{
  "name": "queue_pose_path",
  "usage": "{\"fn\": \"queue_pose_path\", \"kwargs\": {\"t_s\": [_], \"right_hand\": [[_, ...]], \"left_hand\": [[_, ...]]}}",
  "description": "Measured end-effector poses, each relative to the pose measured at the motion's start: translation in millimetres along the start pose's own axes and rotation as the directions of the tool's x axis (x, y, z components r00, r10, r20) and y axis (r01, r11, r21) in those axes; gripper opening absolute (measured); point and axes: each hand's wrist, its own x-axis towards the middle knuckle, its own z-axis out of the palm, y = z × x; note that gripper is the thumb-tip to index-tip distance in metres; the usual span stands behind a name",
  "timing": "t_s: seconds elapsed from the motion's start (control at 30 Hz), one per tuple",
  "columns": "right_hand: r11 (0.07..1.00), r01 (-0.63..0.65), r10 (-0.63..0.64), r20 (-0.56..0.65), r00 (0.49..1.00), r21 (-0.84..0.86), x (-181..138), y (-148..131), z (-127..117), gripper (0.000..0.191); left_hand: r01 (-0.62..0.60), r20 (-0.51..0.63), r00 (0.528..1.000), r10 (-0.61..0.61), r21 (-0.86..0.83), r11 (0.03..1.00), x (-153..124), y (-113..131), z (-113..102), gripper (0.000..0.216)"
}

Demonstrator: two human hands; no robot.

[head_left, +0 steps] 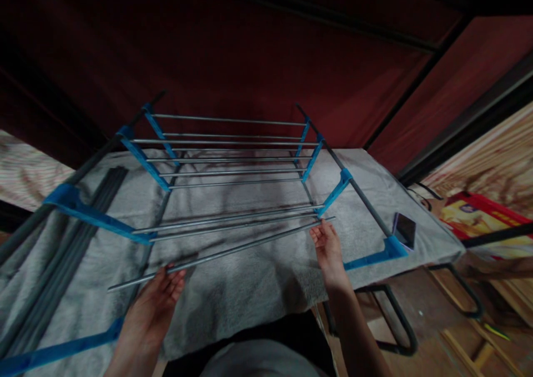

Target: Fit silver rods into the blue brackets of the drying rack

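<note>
Left hand (pixel 155 305) pinches a thin metal rod (pixel 245 246) some way in from its left end. Right hand (pixel 327 244) pinches the same rod near its right end, fingertips on it, tip poking out past them. Rod lies slantwise between the hands over the grey cloth (pixel 250 288) — right end farther from the person than the left, just in front of the rack's nearest two fitted crossbars (pixel 233 228). Whether its right tip touches the blue bracket (pixel 333 194) beside it, can't tell.

Rack (pixel 227 142) sits on the cloth: dark side tubes, blue brackets, crossbars spanning the two farther bracket pairs too. Front right bracket (pixel 375 255) is beside the right forearm; front left bracket (pixel 62 348) is by the left wrist. Bundle of grey tubes (pixel 69 266) lies at left, phone (pixel 403 231) at right — just outside the rack's side tube.
</note>
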Motion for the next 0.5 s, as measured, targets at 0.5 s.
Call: {"fn": "queue_pose_path", "kwargs": {"t_s": [0.5], "right_hand": [[0.999,-0.011,0.011,-0.005,1.000,0.044,1.1,-6.6,8.1,0.039]], "left_hand": [[-0.017,-0.054,0.998,0.017,0.002,1.000,11.9,2.1,-13.4,0.025]]}}
